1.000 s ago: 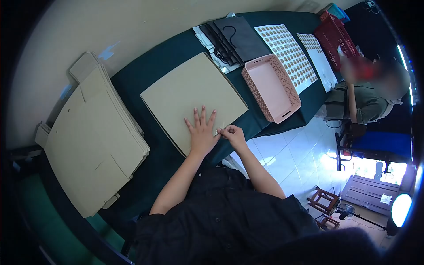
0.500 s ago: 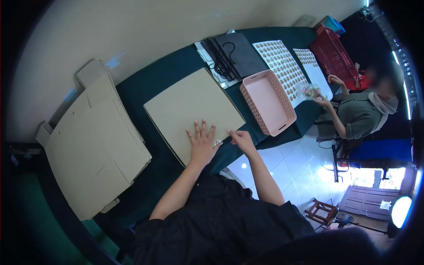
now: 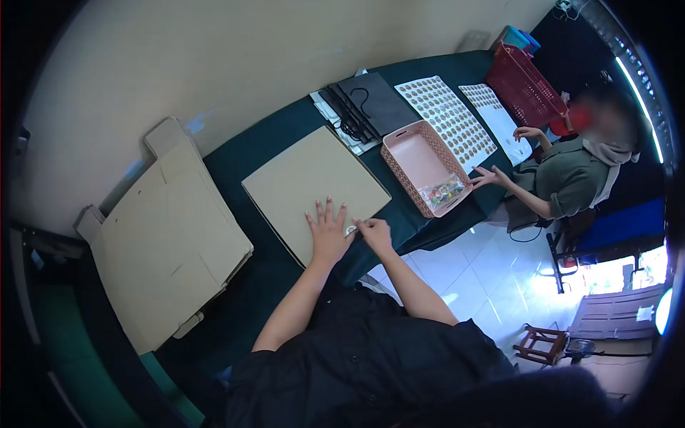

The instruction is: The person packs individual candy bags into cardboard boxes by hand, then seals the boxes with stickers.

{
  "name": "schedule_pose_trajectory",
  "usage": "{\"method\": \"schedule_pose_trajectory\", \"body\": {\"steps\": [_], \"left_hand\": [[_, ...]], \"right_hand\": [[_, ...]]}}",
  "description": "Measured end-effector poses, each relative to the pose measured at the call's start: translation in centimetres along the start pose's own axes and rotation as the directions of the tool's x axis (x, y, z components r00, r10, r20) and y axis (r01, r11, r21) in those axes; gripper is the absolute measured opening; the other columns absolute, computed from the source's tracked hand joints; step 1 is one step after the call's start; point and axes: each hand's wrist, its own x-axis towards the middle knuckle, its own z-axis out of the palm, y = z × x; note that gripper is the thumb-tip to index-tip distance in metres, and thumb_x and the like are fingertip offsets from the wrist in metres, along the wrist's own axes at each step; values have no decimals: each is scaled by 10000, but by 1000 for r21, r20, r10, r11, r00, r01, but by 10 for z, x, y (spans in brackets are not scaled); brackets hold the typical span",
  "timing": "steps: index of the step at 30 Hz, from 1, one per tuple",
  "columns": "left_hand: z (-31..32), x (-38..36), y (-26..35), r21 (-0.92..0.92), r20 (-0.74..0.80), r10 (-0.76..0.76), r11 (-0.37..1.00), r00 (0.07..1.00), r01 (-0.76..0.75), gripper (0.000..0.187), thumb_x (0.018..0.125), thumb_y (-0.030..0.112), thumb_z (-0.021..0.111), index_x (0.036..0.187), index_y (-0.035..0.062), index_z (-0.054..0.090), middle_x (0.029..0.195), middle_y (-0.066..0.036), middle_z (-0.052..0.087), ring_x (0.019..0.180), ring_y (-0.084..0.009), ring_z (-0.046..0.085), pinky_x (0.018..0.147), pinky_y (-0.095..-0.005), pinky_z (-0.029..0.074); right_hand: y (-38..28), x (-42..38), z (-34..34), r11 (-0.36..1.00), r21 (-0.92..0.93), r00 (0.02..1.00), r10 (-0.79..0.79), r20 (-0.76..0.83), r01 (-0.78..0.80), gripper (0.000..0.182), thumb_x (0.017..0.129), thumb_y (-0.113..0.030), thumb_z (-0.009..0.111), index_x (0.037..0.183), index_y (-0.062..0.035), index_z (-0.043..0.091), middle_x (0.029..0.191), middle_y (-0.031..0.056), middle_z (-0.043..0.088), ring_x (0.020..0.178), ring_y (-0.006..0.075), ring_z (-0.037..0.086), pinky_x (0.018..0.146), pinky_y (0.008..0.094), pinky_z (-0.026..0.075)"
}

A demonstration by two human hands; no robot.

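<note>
My left hand lies flat with spread fingers on a cardboard box at the table's front edge. A small white round piece shows beside its thumb, at the box's near edge. My right hand is closed, its fingertips pinched at that edge by the white piece; what they grip is too small to make out. Right of the box stands a pink basket with a clear bag of colourful small items inside.
Stacked flat cardboard lies left. Black bags, sticker sheets and a dark red basket stand along the table's back and right. A co-worker sits at the right, one hand beside the pink basket.
The co-worker's bag of small items now lies in the pink basket, and that hand is open. My right hand has moved left to the white piece. The view has shifted slightly.
</note>
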Motion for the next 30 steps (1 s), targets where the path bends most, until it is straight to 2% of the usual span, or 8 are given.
{"method": "schedule_pose_trajectory", "body": {"steps": [5, 9, 12, 16, 18, 20, 25, 30], "left_hand": [[-5, -1, 2, -21, 22, -10, 1000, 1000, 10, 696, 744, 461, 581, 1327, 150, 365, 1412, -188, 204, 1310, -408, 136, 1013, -613, 84], [-16, -10, -2, 35, 43, 35, 999, 998, -37, 764, 719, 505, 589, 1348, 159, 328, 1413, -188, 201, 1314, -402, 131, 1019, -603, 82], [-20, -21, -9, -2, 98, 92, 996, 991, -92, 831, 691, 545, 597, 1365, 169, 290, 1423, -178, 182, 1318, -403, 113, 1029, -586, 81], [-26, -44, -21, 32, -134, -185, 981, 974, 191, 853, 691, 480, 648, 1368, 128, 267, 1412, -211, 163, 1318, -399, 112, 1039, -565, 90], [-32, -55, -31, 54, -327, -342, 924, 881, 379, 862, 689, 443, 676, 1365, 102, 265, 1403, -226, 170, 1316, -400, 122, 1037, -568, 97], [-35, -69, -33, -301, -409, -660, 750, 630, 589, 844, 705, 386, 693, 1359, 70, 264, 1385, -243, 181, 1305, -405, 147, 1046, -518, 157], [37, -71, -22, -853, -88, -832, 347, 547, 390, 684, 837, 392, 546, 1358, 56, 257, 1358, -176, 296, 1271, -303, 266, 1037, -390, 233], [70, -134, 47, -930, 192, -857, -3, 479, 367, 610, 904, 408, 435, 1353, 33, 260, 1342, -144, 352, 1258, -241, 309, 1031, -335, 238]], "right_hand": [[12, 20, -25, 993, 44, 989, -100, -113, 106, 443, 663, -377, 724, 829, 6, 576, 730, 124, 592, 725, 239, 600, 657, 360, 464], [26, 33, -22, 943, -11, 881, -314, -353, 331, 841, 632, -353, 767, 1253, 22, 341, 1180, 238, 417, 1157, 342, 373, 932, 371, 351], [38, 45, -25, 924, 41, 917, -370, -147, 379, 985, 634, -395, 758, 1343, 12, 209, 1298, 263, 319, 1242, 363, 270, 1009, 397, 257], [47, 51, -26, 961, 94, 965, -257, -55, 261, 1092, 620, -469, 740, 1383, -17, 103, 1381, 272, 198, 1291, 373, 183, 1054, 424, 131], [47, 52, -25, 958, 167, 972, -235, -4, 233, 1105, 616, -465, 744, 1383, -7, 93, 1376, 270, 213, 1290, 369, 184, 1053, 425, 130], [41, 52, -27, 964, 235, 986, -148, 75, 127, 1090, 617, -423, 757, 1380, 4, 107, 1340, 262, 293, 1256, 343, 265, 1040, 407, 192], [61, 61, -38, 849, 460, 930, -348, 117, 260, 734, 652, -265, 767, 1201, 16, 369, 1128, 200, 500, 1063, 243, 488, 922, 348, 373], [109, 50, -68, 762, 595, 908, -400, 122, 256, 589, 730, -202, 698, 1172, 23, 380, 1095, 182, 474, 1048, 244, 456, 911, 342, 356]]}}
